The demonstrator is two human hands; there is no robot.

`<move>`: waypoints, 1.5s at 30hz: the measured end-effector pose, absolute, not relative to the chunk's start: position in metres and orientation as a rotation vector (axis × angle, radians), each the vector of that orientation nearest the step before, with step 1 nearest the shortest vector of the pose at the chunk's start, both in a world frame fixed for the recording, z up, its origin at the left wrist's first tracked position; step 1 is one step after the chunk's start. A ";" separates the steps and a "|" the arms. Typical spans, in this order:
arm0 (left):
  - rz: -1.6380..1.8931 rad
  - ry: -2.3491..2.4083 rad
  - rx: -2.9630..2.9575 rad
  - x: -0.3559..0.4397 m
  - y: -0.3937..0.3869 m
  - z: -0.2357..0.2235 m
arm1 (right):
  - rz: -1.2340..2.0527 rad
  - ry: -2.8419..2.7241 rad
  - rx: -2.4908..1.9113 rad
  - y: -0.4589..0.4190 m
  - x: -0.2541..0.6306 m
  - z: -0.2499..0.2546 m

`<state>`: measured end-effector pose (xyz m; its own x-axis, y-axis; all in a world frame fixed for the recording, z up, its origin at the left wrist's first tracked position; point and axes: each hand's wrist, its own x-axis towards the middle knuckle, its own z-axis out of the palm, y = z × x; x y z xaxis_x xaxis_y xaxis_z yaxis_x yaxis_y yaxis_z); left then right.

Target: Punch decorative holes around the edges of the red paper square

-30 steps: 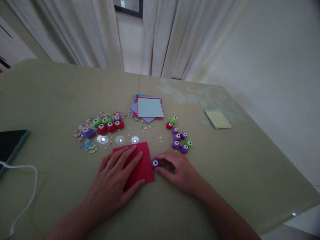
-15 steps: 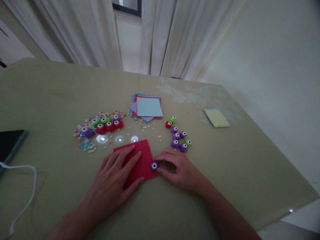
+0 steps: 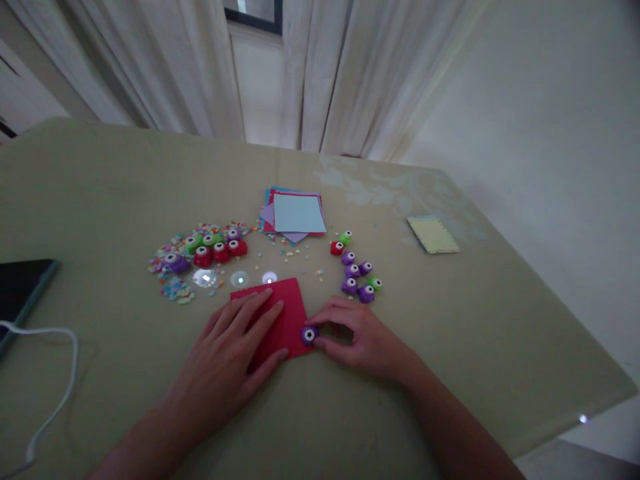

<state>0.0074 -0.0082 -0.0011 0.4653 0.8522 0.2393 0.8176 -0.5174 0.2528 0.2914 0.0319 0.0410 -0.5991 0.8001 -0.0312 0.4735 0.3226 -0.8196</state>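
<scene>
My left hand (image 3: 240, 340) lies with fingers spread on a sheet of red paper (image 3: 290, 313), pressing it flat to the table. At the sheet's right edge is a small purple craft punch (image 3: 309, 335) with a star on its round white top. The thumb and fingers of my right hand (image 3: 355, 333) close around this punch from the right. Whether the paper's edge sits inside the punch slot is hidden. Beyond my right hand stand several purple, green and red punches (image 3: 351, 271).
More punches (image 3: 220, 252) stand among scattered paper confetti (image 3: 177, 291) at left, near clear shiny discs (image 3: 239, 279). Stacked coloured paper (image 3: 300, 213) lies at the back, a yellowish pad (image 3: 434, 235) at right. A dark tablet (image 3: 23, 287) and white cable (image 3: 73, 373) are far left.
The red paper has shifted very slightly to the right under my left hand. My right hand keeps its hold on the purple punch, which sits a touch nearer to me.
</scene>
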 end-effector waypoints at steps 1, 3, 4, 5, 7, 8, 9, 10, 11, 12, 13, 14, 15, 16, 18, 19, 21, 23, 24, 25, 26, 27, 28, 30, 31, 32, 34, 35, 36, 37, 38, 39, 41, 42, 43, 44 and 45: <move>0.513 1.484 2.600 0.007 -0.008 -0.001 | 1.176 -2.214 -1.135 0.032 0.291 0.041; 0.510 1.484 2.600 0.007 -0.008 0.000 | 1.173 -2.218 -1.143 0.032 0.291 0.041; 0.508 1.488 2.600 0.007 -0.008 0.000 | 1.168 -2.221 -1.140 0.032 0.291 0.041; 0.505 1.492 2.600 0.007 -0.008 0.000 | 1.164 -2.223 -1.135 0.032 0.291 0.041; 0.503 1.495 2.600 0.006 -0.008 -0.001 | 1.154 -2.224 -1.125 0.032 0.292 0.040; 0.504 1.493 2.600 0.006 -0.008 -0.001 | 1.150 -2.224 -1.122 0.032 0.292 0.040; 0.506 1.489 2.602 0.006 -0.008 -0.002 | 1.148 -2.225 -1.122 0.032 0.292 0.039; 0.509 1.487 2.603 0.006 -0.009 -0.002 | 1.148 -2.228 -1.123 0.033 0.292 0.039; 0.514 1.485 2.606 0.006 -0.009 -0.002 | 1.148 -2.230 -1.124 0.033 0.292 0.039; 0.517 1.487 2.606 0.006 -0.009 -0.002 | 1.149 -2.230 -1.122 0.033 0.293 0.038; 0.515 1.488 2.604 0.006 -0.009 -0.002 | 1.154 -2.230 -1.122 0.033 0.293 0.038; 0.513 1.489 2.603 0.006 -0.008 -0.003 | 1.160 -2.228 -1.123 0.033 0.293 0.038; 0.513 1.487 2.604 0.006 -0.008 -0.003 | 1.168 -2.225 -1.126 0.032 0.293 0.038; 0.513 1.486 2.606 0.006 -0.008 -0.003 | 1.174 -2.221 -1.128 0.032 0.292 0.039; 0.513 1.481 2.612 0.006 -0.007 -0.002 | 1.197 -2.201 -1.143 0.031 0.292 0.041; 0.513 1.479 2.614 0.006 -0.007 -0.002 | 1.222 -2.166 -1.167 0.031 0.291 0.043; 0.510 1.480 2.613 0.006 -0.007 -0.002 | 1.301 -2.029 -1.270 0.032 0.291 0.047; 0.512 1.480 2.615 0.006 -0.007 -0.002 | 1.428 -1.848 -1.398 0.036 0.290 0.050; 0.515 1.480 2.617 0.006 -0.007 -0.002 | 1.506 -1.781 -1.450 0.038 0.289 0.051; 0.520 1.482 2.618 0.006 -0.007 -0.002 | 1.590 -1.747 -1.489 0.042 0.288 0.052; 0.524 1.484 2.617 0.007 -0.007 -0.003 | 1.677 -1.750 -1.521 0.045 0.287 0.053; 0.529 1.488 2.615 0.007 -0.007 -0.003 | 1.746 -1.777 -1.556 0.049 0.285 0.055; 0.533 1.491 2.612 0.007 -0.006 -0.004 | 1.789 -1.822 -1.600 0.053 0.283 0.057; 0.549 1.495 2.613 0.007 -0.006 -0.005 | 1.787 -1.943 -1.706 0.061 0.277 0.062; 0.559 1.494 2.615 0.008 -0.006 -0.006 | 1.750 -2.016 -1.754 0.064 0.275 0.065; 0.567 1.492 2.619 0.008 -0.006 -0.006 | 1.694 -2.097 -1.790 0.066 0.272 0.067; 0.577 1.491 2.618 0.009 -0.006 -0.006 | 1.572 -2.264 -1.820 0.070 0.267 0.071; 0.578 1.492 2.612 0.009 -0.006 -0.006 | 1.527 -2.333 -1.824 0.072 0.266 0.072; 0.578 1.493 2.605 0.009 -0.006 -0.006 | 1.498 -2.384 -1.828 0.073 0.265 0.072; 0.578 1.494 2.598 0.010 -0.006 -0.006 | 1.485 -2.416 -1.836 0.073 0.264 0.073; 0.580 1.496 2.591 0.010 -0.006 -0.006 | 1.484 -2.432 -1.849 0.074 0.263 0.072; 0.583 1.497 2.585 0.011 -0.006 -0.006 | 1.485 -2.442 -1.865 0.074 0.263 0.072; 0.589 1.498 2.575 0.011 -0.006 -0.007 | 1.501 -2.449 -1.907 0.075 0.261 0.073; 0.593 1.497 2.570 0.012 -0.005 -0.007 | 1.538 -2.445 -1.925 0.076 0.260 0.073; 0.596 1.497 2.565 0.012 -0.005 -0.007 | 1.602 -2.431 -1.940 0.077 0.259 0.074; 0.603 1.497 2.561 0.012 -0.005 -0.007 | 1.679 -2.412 -1.951 0.078 0.258 0.074; 0.608 1.495 2.561 0.012 -0.005 -0.007 | 1.756 -2.389 -1.956 0.080 0.257 0.075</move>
<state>0.0115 -0.0052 -0.0068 0.4332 0.8561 0.2819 0.8101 -0.5069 0.2945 0.2572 0.0796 0.0749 -0.3359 0.5127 -0.7901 0.9072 -0.0495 -0.4178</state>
